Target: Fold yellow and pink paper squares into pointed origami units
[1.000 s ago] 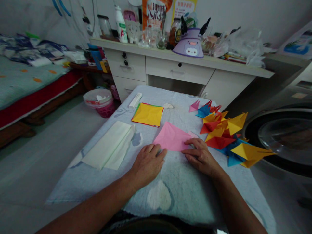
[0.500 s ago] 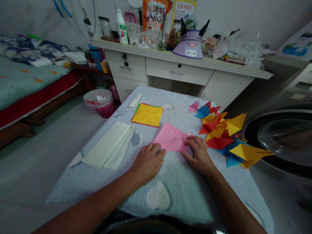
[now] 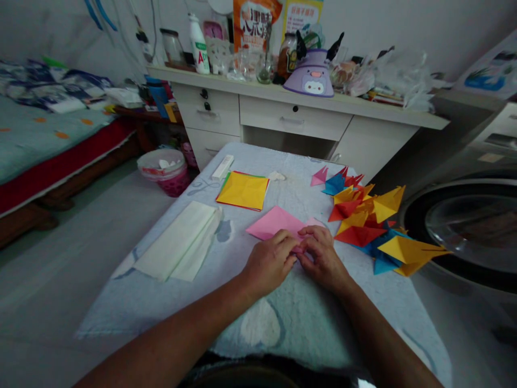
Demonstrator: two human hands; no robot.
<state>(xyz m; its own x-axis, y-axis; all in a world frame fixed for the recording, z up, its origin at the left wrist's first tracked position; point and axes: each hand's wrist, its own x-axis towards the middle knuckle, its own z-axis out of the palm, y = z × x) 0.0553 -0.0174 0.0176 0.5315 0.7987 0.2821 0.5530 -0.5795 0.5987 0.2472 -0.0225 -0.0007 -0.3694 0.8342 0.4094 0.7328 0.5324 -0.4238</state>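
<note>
A pink sheet of origami paper (image 3: 273,221) lies on the cloth-covered table, its near right corner covered by my fingers. My left hand (image 3: 271,262) reaches across it, fingers closed on that near corner. Against it, my right hand (image 3: 321,255) pinches the same part of the paper, thumb and fingertips together. Just behind my right fingers a small pale pink piece (image 3: 315,222) shows in part. Beyond the pink sheet sits a stack of square papers with a yellow one (image 3: 243,189) on top.
Folded paper cranes (image 3: 363,221) in red, yellow and blue cluster on the table's right side. A folded whitish cloth or tissue (image 3: 177,240) lies at left, a white box (image 3: 222,167) behind it. A white cabinet (image 3: 294,116) stands beyond; a pink bin (image 3: 169,175) is on the floor.
My left hand has moved right along the paper to meet my right hand. The pink sheet has turned, and both hands now pinch its near right corner.
</note>
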